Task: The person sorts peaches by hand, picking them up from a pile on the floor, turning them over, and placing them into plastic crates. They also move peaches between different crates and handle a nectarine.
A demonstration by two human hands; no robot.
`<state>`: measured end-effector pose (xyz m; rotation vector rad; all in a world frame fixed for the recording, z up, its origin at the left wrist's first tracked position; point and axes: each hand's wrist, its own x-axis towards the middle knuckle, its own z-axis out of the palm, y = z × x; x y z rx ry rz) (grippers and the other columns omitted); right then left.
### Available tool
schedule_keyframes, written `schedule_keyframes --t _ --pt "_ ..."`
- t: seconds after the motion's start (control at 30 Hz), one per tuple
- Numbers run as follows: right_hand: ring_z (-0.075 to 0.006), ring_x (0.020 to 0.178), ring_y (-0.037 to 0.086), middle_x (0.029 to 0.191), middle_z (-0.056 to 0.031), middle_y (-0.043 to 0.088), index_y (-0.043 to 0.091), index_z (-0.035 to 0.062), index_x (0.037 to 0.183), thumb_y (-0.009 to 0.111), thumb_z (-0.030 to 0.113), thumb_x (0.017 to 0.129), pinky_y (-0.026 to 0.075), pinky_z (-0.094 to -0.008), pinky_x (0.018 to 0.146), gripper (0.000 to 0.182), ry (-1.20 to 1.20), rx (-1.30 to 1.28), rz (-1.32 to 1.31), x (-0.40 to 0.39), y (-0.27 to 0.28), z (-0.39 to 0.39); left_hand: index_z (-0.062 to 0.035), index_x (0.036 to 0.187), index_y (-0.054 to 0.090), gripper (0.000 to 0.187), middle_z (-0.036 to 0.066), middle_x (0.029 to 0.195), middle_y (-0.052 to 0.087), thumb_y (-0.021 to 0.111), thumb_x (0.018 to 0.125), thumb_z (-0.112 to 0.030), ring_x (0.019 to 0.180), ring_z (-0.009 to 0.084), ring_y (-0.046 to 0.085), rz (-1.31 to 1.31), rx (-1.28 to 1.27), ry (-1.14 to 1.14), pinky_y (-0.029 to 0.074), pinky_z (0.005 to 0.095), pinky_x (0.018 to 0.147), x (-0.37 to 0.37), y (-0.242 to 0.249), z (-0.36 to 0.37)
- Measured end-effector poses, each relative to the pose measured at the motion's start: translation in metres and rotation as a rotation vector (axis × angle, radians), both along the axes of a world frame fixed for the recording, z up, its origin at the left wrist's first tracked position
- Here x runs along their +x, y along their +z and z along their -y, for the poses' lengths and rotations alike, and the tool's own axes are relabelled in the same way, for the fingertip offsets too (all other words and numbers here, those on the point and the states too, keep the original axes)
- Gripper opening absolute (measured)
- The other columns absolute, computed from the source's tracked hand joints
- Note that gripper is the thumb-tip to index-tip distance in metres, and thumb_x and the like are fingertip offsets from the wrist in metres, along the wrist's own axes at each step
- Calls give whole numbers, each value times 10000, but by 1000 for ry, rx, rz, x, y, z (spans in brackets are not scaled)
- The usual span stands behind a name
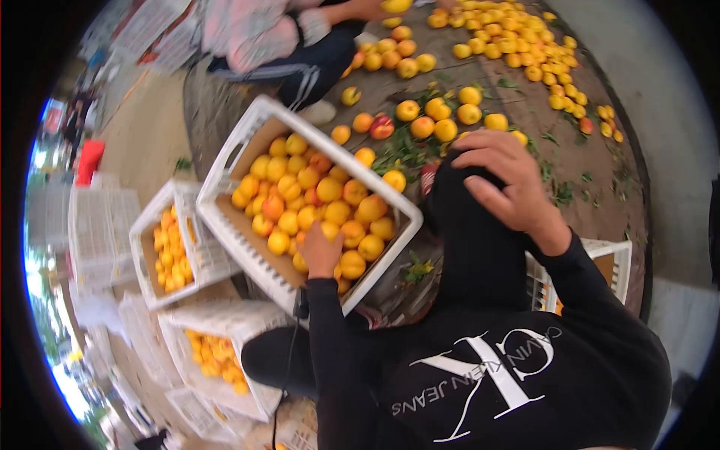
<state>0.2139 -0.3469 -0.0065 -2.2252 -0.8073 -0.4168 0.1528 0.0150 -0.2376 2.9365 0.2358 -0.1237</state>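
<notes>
A white plastic crate lined with cardboard stands tilted in front of me, filled with yellow peaches. My left hand reaches down into its near side, thumb and fingers closed about one yellow peach among the others. Some of those fingertips are hidden by the fruit. My right hand rests on my raised knee, fingers apart and holding nothing. Beyond the crate, loose peaches and green leaves lie on a dark ground sheet.
Two more white crates with peaches, an upper one and a lower one, stand at the left. Another crate is partly hidden behind my right arm. A person crouches across from me, near a large peach heap.
</notes>
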Motion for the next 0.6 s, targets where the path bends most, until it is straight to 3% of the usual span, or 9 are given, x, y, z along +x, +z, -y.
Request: schedule_keyframes --t 0.17,0.3,0.37,0.43,0.47,0.53,0.6 --pt "-267 1018 576 1032 -55 628 654 109 925 684 179 757 430 -388 873 185 -4 57 2 -1 -4 3 44 1188 475 672 287 1120 579 589 799 -491 1076 420 528 -156 -201 131 359 492 963 13 -2 -11" --pt "-258 1051 558 1038 -38 616 646 116 939 660 201 792 413 -382 901 171 42 132 -42 1 -2 3 54 1159 484 621 293 1013 614 474 868 -493 986 462 554 -163 -24 83 362 515 940 18 -17 -24" --pt "-266 1059 556 1055 -57 615 642 99 984 612 218 850 406 -381 924 181 125 297 -146 9 -14 5 35 1120 518 570 275 999 626 402 928 -489 952 443 569 -170 45 103 381 523 893 18 -15 -20" --pt "-251 1083 554 1086 -89 613 618 72 1070 512 245 935 397 -360 955 244 249 536 -440 21 -36 10 27 1100 534 570 259 1001 633 368 950 -497 924 433 580 -110 101 145 394 523 863 10 -12 -11" --pt "-228 1111 544 1135 -108 599 583 50 1147 402 280 994 383 -331 981 331 281 597 -687 28 -53 15 17 1098 550 586 233 987 647 333 964 -511 892 419 600 -160 191 134 410 521 824 10 -13 -11" --pt "-242 1136 538 1190 -116 589 564 25 1198 312 356 1019 376 -322 994 453 328 532 -939 46 -136 15 12 1064 573 580 231 958 652 335 963 -507 879 421 604 -183 162 163 417 527 810 10 -8 -9" --pt "-283 1172 528 1187 -152 605 586 9 1171 339 440 994 371 -339 1005 527 44 410 -1126 30 -185 13 2 1005 612 576 228 909 658 336 962 -502 865 429 609 -165 145 170 434 527 791 13 -4 -7"
